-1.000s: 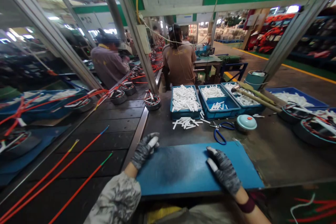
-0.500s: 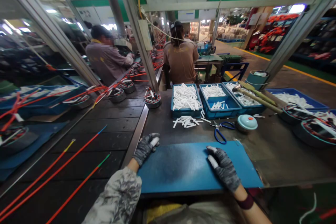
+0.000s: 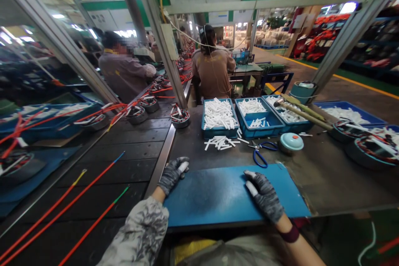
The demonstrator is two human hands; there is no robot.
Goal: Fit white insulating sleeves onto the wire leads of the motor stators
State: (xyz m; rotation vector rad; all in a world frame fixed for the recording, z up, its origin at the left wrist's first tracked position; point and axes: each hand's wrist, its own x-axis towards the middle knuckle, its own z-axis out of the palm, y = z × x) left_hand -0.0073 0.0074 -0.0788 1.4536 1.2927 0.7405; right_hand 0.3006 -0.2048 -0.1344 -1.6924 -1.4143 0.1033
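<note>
Two hands (image 3: 172,175) (image 3: 264,196) (gloved) rest at one mat (image 3: 212,195).

The mat (image 3: 207,193) lies along the near edge of the workbench (image 3: 330,181), the left hand (image 3: 173,174) at its left end, the right hand (image 3: 266,195) at its right. Beyond it are scissors (image 3: 256,148), with a lidded bowl (image 3: 291,142) just right. Farther back, three bins (image 3: 220,134) stand side by side, loose tubes (image 3: 220,143) before the leftmost. Left of the bench, cables (image 3: 87,232) lie on the conveyor (image 3: 137,149), as far as the blur allows.
</note>
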